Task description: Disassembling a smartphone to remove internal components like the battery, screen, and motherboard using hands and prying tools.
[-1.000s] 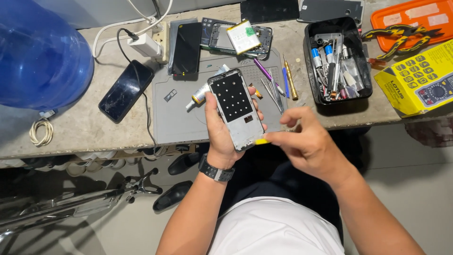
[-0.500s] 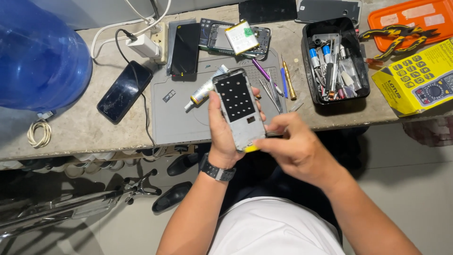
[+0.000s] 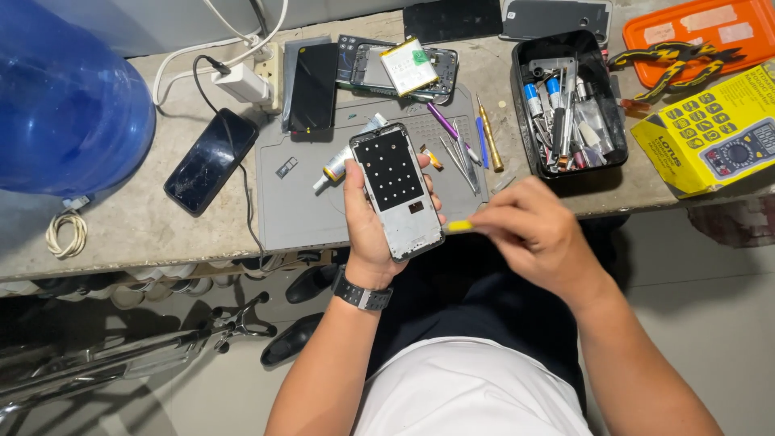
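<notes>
Grey mat (image 3: pixel 307 214) on the concrete bench, crowded with phone parts.
Left hand (image 3: pixel 373 222) grips a phone frame (image 3: pixel 397 190) upright over the mat's front edge, fingers wrapped round its sides. Right hand (image 3: pixel 537 234) pinches a yellow tool (image 3: pixel 460 226) touching the frame's lower right edge. Glue tube (image 3: pixel 339 164) lies behind the frame; tweezers (image 3: pixel 457 159), black tool tray (image 3: pixel 569 105) and blue water jug (image 3: pixel 69 97) stand around.
</notes>
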